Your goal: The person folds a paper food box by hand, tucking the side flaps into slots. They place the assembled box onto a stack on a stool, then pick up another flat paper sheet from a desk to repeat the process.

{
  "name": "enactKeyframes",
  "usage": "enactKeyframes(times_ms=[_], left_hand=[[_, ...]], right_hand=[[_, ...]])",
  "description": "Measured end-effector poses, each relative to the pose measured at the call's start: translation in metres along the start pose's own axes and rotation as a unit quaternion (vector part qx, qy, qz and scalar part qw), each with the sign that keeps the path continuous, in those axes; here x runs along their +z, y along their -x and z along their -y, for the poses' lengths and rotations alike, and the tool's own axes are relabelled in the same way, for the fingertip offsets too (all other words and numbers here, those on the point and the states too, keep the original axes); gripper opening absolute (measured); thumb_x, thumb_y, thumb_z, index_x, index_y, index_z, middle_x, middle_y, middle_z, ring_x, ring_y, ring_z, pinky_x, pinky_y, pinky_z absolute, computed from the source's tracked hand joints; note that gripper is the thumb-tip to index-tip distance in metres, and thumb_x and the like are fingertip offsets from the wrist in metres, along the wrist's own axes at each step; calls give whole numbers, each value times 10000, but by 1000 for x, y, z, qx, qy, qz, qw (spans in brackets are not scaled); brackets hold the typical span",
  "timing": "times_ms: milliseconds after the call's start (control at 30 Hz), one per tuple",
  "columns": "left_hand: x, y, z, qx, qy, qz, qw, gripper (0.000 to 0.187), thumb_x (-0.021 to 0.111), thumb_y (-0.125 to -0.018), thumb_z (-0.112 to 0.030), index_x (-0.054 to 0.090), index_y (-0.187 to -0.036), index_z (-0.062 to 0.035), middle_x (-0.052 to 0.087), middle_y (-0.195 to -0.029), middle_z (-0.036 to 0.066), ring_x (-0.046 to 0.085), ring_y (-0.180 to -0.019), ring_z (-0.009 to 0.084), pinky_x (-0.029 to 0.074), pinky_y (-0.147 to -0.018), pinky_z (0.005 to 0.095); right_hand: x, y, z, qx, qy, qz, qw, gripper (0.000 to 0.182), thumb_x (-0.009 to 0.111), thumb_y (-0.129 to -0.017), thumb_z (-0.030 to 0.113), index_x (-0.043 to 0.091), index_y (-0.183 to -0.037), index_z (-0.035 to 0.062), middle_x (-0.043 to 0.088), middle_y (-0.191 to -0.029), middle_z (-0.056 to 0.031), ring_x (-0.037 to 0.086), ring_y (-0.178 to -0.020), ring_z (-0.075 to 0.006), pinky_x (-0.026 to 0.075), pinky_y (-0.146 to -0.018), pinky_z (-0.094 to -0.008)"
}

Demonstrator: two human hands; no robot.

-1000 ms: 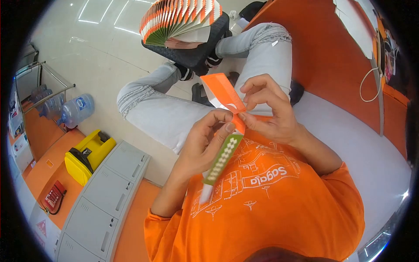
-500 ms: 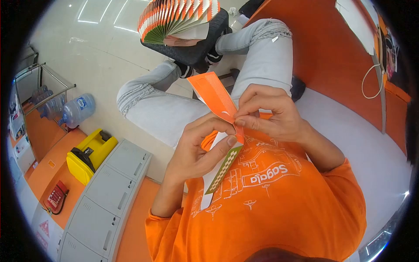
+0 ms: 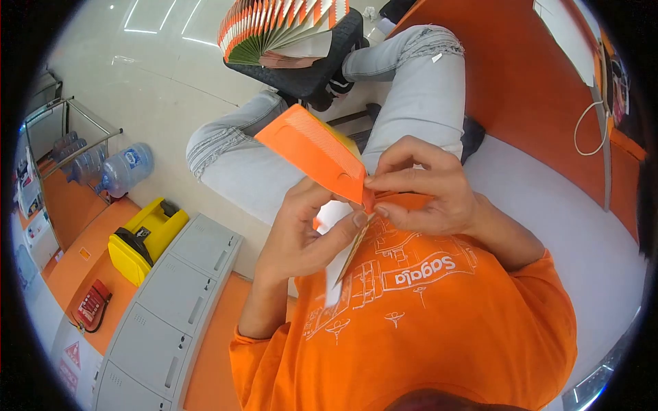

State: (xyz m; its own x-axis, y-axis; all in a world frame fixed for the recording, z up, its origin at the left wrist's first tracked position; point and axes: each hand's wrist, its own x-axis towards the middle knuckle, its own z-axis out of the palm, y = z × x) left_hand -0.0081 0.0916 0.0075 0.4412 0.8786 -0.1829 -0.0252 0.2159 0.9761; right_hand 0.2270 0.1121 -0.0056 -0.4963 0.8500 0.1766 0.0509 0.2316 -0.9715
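An orange folded paper piece (image 3: 312, 147) slants up and left from between my hands, with a yellow edge behind it. My left hand (image 3: 312, 229) pinches its lower end, where a white and green strip (image 3: 348, 257) hangs down over the orange shirt. From the other side, my right hand (image 3: 428, 188) has thumb and fingers at the same fold. The spot where the fingertips meet is partly hidden.
A fan of orange, white and green papers (image 3: 281, 34) lies on a black stool (image 3: 346, 41) beyond my knees. To the left are grey lockers (image 3: 164, 294), a yellow bin (image 3: 147, 240), water bottles (image 3: 127, 171) and a red telephone (image 3: 91, 305). An orange panel (image 3: 521, 89) stands right.
The orange piece has swung to the left and turned its broad face more toward the camera. The white and green strip has turned nearly edge-on. My right thumb has moved slightly down.
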Motion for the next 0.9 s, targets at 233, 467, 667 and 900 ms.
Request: enactKeyframes(times_ms=[233,467,667,900], left_hand=[[20,-4,1,20,28,-97,995,231,685,-917,-29,686,-1140,32,726,-1050,99,683,-970,197,512,-858,311],[25,-8,-2,-34,85,-218,972,232,522,-1070,-102,645,-1176,65,721,-1008,98,639,-912,106,498,-789,262],[22,-22,-6,-19,9,-236,972,257,533,-1074,-217,655,-1050,8,605,-888,-30,450,-773,33,346,-675,210],[19,-30,-7,-56,29,-210,976,228,512,-1090,-198,633,-1038,-11,582,-870,-41,441,-769,31,363,-705,208]], right_hand=[[8,-4,-13,-34,47,-3,998,423,815,-783,35,713,-1193,2,616,-1119,-142,628,-997,-267,524,-859,-332],[11,-15,-11,-51,59,-11,997,446,828,-778,51,710,-1206,14,598,-1165,-146,623,-1030,-270,527,-877,-339],[4,-22,-17,-89,54,-10,994,482,869,-727,65,714,-1181,29,608,-1116,-127,634,-963,-292,553,-817,-362],[-1,-17,-17,-79,71,-22,994,449,879,-745,89,715,-1157,14,610,-1075,-140,648,-929,-276,556,-780,-336]])
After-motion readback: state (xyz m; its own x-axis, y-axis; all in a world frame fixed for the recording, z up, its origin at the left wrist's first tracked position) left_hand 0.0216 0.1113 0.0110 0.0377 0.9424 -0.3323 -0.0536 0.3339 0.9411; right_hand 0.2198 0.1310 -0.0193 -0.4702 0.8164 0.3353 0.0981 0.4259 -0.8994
